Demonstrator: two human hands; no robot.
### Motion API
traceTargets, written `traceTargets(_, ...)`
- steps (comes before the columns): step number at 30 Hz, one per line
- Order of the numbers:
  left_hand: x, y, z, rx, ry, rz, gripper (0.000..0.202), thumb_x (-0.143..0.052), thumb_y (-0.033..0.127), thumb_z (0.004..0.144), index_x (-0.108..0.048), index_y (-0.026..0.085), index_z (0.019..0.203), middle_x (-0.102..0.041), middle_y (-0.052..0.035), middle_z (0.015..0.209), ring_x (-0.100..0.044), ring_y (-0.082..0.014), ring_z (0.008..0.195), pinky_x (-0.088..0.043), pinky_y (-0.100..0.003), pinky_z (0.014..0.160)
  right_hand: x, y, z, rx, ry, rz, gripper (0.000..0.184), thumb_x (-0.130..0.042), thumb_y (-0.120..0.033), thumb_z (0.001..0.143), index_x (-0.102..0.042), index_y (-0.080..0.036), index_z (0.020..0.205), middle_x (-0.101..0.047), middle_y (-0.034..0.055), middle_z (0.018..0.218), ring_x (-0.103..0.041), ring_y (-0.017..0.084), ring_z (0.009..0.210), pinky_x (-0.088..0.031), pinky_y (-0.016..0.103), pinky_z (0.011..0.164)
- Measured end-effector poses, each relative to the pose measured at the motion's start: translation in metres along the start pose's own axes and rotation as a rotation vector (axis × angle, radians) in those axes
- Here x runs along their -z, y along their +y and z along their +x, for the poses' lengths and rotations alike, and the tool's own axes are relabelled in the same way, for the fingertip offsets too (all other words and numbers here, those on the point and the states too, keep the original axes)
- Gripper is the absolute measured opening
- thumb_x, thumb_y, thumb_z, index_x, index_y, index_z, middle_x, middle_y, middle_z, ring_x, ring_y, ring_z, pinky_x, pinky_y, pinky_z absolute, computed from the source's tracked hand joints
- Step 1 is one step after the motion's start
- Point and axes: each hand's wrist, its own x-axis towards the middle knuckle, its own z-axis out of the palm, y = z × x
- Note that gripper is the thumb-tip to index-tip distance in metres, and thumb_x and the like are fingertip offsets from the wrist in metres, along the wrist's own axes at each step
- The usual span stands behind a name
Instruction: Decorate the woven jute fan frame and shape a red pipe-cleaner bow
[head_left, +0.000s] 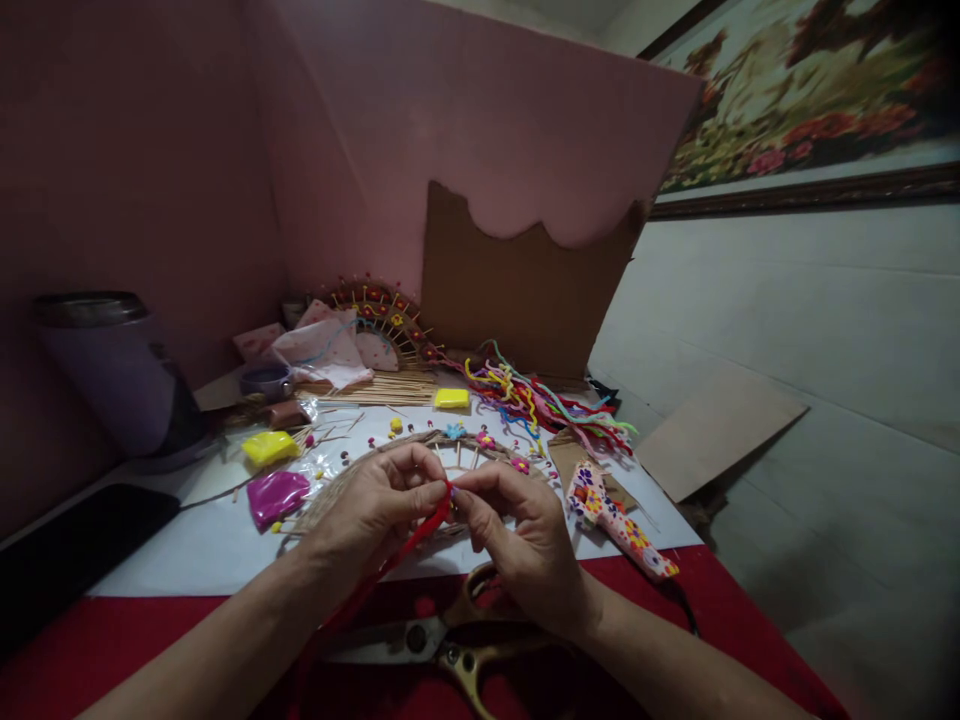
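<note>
My left hand [390, 505] is closed in a pinch on a red ribbon-like strip [416, 535], which trails down to the lower left past my wrist. My right hand [517, 535] meets it fingertip to fingertip, pinching at the strip's upper end. A small purplish bit shows between the fingers, too small to name. Behind and below both hands lies a twig-coloured ring [352, 470] with short sticks and clay flowers, among them a blue flower [455, 432] and a pink flower [486, 440]. Scissors [442, 640] with gold handles lie beneath my hands, partly covered by the right.
Purple clay [277, 498] and yellow clay [270, 447] sit left, near a tumbler [124, 380] and a dark flat object [82, 550]. A flower-patterned glue gun [622, 525] lies right. Coloured fuzzy strands [547, 395], wooden sticks [367, 388] and a decorated fan-shaped piece [394, 315] stand behind.
</note>
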Motion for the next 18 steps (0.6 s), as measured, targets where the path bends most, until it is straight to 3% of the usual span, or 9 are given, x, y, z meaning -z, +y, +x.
traceTargets(8, -0.0005, 0.0013, -0.0038, 0.088, 0.032, 0.119, 0.023, -0.076, 0.028, 0.066, -0.058, 0.016, 0.073, -0.06, 0.0015, 0.057, -0.048, -0.0056, 0.045, -0.03, -0.016, 0.043, 0.0001, 0.0008, 0.0048, -0.033, -0.036, 0.109, 0.011, -0.055, -0.023, 0.084, -0.059, -0.015, 0.078, -0.052, -0.0037, 0.059, -0.045, 0.006, 0.046, -0.037, 0.018, 0.043)
traceTargets(18, -0.0038, 0.0042, -0.0024, 0.137, 0.058, 0.356, 0.033, -0.073, 0.042, 0.065, -0.059, 0.012, 0.061, -0.057, -0.0003, 0.051, -0.041, -0.0062, 0.044, -0.028, -0.019, 0.044, -0.0028, 0.0072, 0.002, 0.242, 0.043, -0.305, 0.014, -0.05, -0.013, 0.082, -0.056, -0.016, 0.07, -0.051, -0.0034, 0.057, -0.042, 0.007, 0.048, -0.037, 0.02, 0.05)
